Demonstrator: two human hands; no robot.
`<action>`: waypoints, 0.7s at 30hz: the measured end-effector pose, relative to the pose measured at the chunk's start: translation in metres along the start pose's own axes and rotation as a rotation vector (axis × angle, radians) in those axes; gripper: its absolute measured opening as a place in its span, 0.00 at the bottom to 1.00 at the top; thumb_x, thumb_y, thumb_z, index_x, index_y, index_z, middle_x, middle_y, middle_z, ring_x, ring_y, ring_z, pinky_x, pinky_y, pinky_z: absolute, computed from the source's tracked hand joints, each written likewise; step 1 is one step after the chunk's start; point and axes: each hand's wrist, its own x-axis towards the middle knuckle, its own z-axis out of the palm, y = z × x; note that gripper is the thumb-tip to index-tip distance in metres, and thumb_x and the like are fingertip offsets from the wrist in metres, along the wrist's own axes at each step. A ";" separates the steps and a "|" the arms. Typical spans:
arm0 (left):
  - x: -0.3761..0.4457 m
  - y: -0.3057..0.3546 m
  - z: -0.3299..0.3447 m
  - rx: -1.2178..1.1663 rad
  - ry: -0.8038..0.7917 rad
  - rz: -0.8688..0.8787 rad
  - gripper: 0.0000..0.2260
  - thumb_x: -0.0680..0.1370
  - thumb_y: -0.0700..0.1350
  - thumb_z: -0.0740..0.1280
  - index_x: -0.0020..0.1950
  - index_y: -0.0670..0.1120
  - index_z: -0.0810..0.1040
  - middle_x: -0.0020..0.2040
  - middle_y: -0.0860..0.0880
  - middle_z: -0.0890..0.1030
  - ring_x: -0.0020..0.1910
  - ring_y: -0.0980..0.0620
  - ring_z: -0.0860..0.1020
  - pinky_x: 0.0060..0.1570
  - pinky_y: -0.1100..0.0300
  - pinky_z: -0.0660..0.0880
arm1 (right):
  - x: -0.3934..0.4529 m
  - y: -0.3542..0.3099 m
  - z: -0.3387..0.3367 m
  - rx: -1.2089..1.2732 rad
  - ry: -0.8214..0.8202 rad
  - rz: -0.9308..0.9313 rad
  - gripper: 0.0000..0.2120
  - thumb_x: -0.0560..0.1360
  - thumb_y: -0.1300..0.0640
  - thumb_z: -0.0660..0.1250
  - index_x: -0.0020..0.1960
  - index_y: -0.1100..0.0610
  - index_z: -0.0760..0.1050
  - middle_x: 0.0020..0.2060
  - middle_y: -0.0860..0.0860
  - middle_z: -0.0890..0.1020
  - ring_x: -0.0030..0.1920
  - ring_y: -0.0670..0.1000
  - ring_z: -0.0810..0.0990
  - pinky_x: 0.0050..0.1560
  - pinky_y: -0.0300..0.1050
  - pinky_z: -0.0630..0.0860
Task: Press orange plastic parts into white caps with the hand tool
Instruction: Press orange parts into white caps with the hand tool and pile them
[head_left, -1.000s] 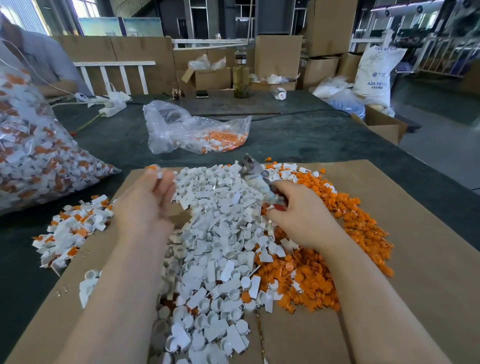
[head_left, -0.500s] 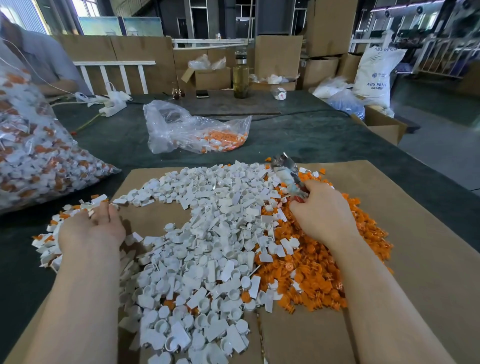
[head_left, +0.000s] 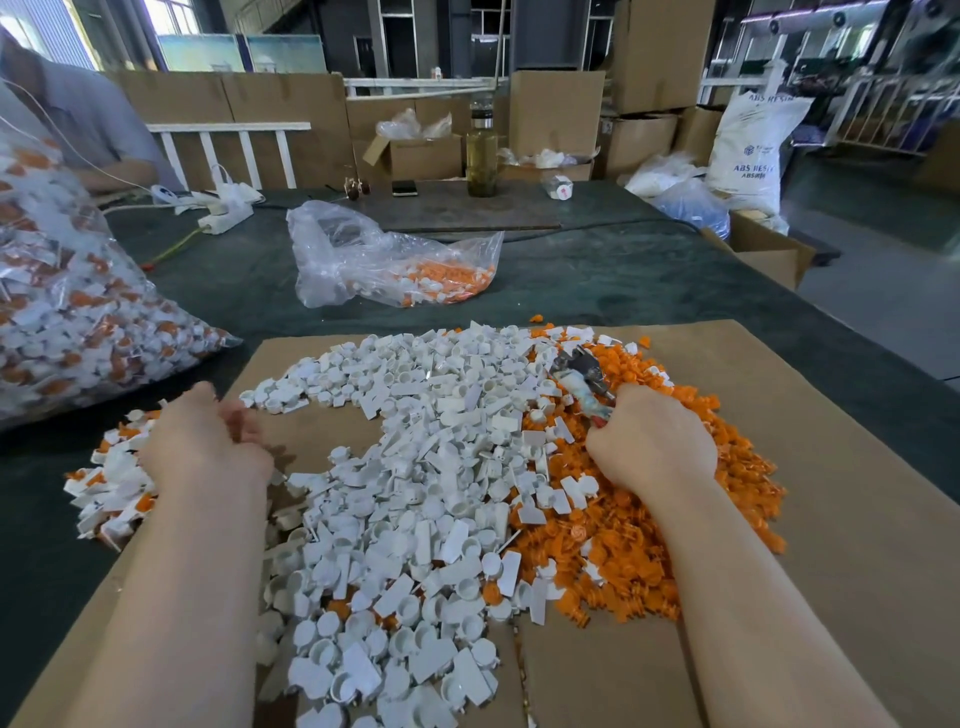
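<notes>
A wide heap of white caps (head_left: 415, 467) covers the middle of a cardboard sheet (head_left: 831, 467). Loose orange plastic parts (head_left: 649, 545) are piled along its right side. My right hand (head_left: 652, 441) grips the handle of the metal hand tool (head_left: 579, 371), whose head points away from me over the orange parts. My left hand (head_left: 208, 441) hovers at the sheet's left edge, fingers loosely curled, with nothing visible in them. It sits between the white heap and a small pile of assembled white-and-orange caps (head_left: 109, 478).
A big clear bag of assembled caps (head_left: 78, 312) lies at the far left. A smaller clear bag with orange parts (head_left: 389, 260) sits beyond the cardboard on the green table cover (head_left: 597, 280). A person's sleeve (head_left: 93, 124) shows at back left; boxes and a bottle (head_left: 480, 156) stand behind.
My left hand carried a piece from the centre to the small left pile, let it go, and now drifts back right. My right hand moved right with the tool over the orange parts.
</notes>
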 end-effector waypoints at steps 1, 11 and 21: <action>0.001 -0.002 0.004 0.069 -0.004 -0.001 0.05 0.78 0.42 0.68 0.53 0.50 0.78 0.41 0.53 0.77 0.35 0.59 0.74 0.34 0.66 0.72 | 0.000 -0.001 0.000 -0.012 -0.005 0.001 0.15 0.75 0.48 0.67 0.37 0.48 0.62 0.35 0.47 0.73 0.32 0.46 0.71 0.26 0.40 0.62; -0.024 -0.043 0.021 1.296 -0.586 0.313 0.09 0.80 0.52 0.67 0.41 0.50 0.79 0.29 0.54 0.80 0.26 0.58 0.75 0.30 0.63 0.71 | 0.000 -0.002 0.001 0.008 -0.090 -0.060 0.12 0.75 0.47 0.67 0.38 0.49 0.66 0.36 0.46 0.75 0.33 0.46 0.73 0.26 0.40 0.64; -0.025 -0.049 0.022 1.247 -0.628 0.345 0.04 0.76 0.40 0.71 0.42 0.47 0.81 0.25 0.52 0.80 0.18 0.55 0.71 0.18 0.65 0.67 | -0.002 -0.005 0.000 0.061 -0.071 -0.069 0.09 0.75 0.50 0.66 0.40 0.49 0.67 0.37 0.47 0.74 0.35 0.46 0.73 0.29 0.41 0.67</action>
